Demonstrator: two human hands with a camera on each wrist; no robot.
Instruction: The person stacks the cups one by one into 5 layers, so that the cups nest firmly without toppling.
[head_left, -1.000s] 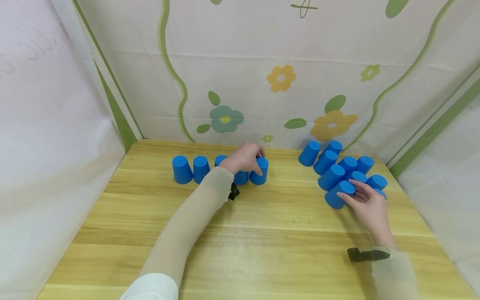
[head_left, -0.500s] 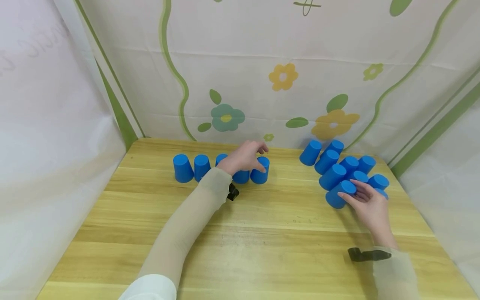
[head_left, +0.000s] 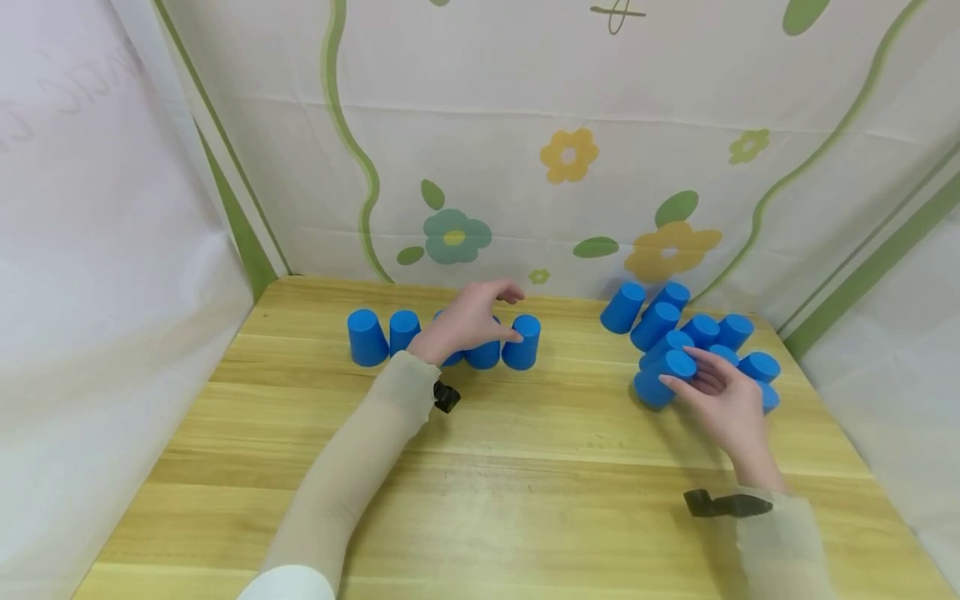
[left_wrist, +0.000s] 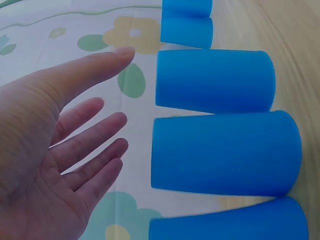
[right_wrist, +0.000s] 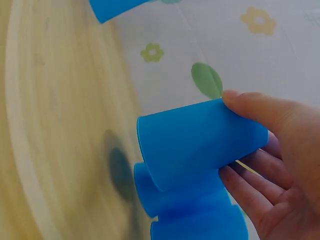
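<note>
While right hand pinches inverted blue cup, clustered cups just beyond, left hand hovers unclenched, fingers apart, cup row underneath.

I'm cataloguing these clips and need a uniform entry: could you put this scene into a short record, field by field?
surface: wooden table with light grain
backdrop: white cloth printed with flowers and leaves
right hand: pinches a blue tapered cup, lifted off the table, wide end down
left hand: fingers spread, holding nothing, by the row
row: five blue upside-down cups, side by side, some partly behind the left hand
cluster: more blue upside-down cups, grouped at the table's right
material: looks like plastic
</note>
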